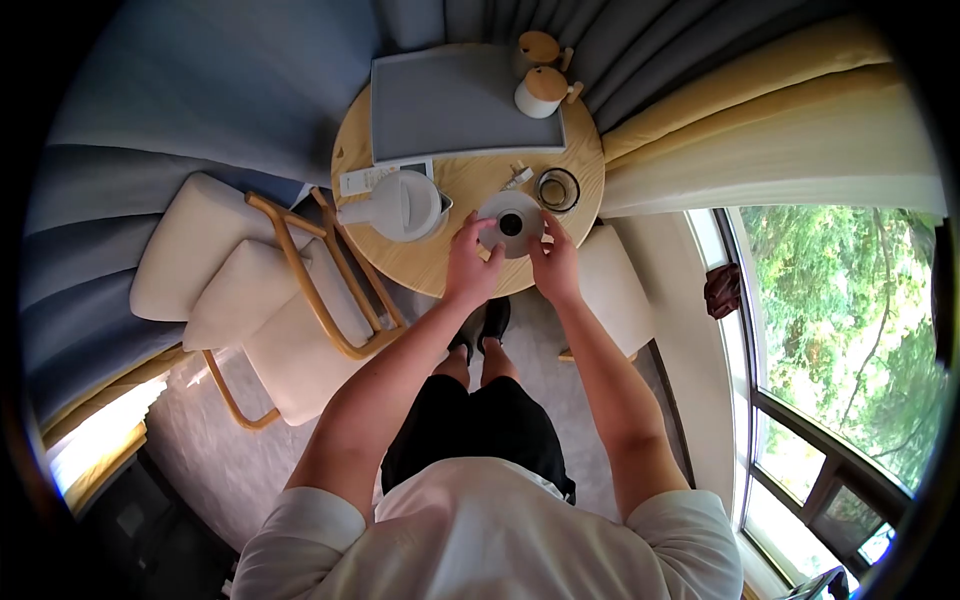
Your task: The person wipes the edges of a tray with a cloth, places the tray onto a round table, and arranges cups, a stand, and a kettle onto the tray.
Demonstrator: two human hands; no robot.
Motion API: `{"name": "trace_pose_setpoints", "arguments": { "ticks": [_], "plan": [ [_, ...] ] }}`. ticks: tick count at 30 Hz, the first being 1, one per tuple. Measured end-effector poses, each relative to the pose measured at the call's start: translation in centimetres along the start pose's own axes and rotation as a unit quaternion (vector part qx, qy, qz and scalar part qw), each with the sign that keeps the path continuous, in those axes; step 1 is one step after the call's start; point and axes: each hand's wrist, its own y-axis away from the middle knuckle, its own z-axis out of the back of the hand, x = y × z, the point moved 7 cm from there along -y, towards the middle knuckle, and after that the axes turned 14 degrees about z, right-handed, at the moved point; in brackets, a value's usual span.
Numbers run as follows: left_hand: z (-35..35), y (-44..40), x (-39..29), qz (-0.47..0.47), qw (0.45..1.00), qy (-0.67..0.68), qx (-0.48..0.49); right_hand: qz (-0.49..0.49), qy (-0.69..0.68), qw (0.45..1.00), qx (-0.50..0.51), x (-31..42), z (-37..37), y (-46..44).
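Note:
Over the near side of the round wooden table [470,175], my left hand [473,262] and my right hand [554,262] grip opposite edges of a pale grey round disc with a dark centre [527,222], which looks like a kettle base. The fingers of both hands are bent around its rim. Left of my hands stands a white electric kettle [405,205], its handle pointing left. A dark-rimmed glass [557,190] is just beyond my right hand. Behind the disc lies a small white plug [518,178]. The underside of the disc is hidden.
A grey tray [460,105] covers the table's far part. Two mugs with wooden lids [546,85] [538,50] stand at its right. A white card [366,180] lies by the kettle. A cream armchair [290,340] is left, a cream seat [605,290] right, a window [840,310] beyond.

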Motion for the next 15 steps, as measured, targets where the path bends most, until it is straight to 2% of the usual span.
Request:
{"name": "trace_pose_setpoints", "arguments": {
  "ticks": [4, 15],
  "plan": [
    [0.8, 0.3, -2.7, -0.021, 1.0, 0.019, -0.005, -0.063, 0.008, 0.998, -0.01, 3.4, 2.0, 0.0],
    [5.5, 1.6, -10.3, -0.054, 0.995, 0.082, -0.004, 0.068, -0.002, 0.995, -0.077, 12.5, 4.7, -2.1]
  ]
}}
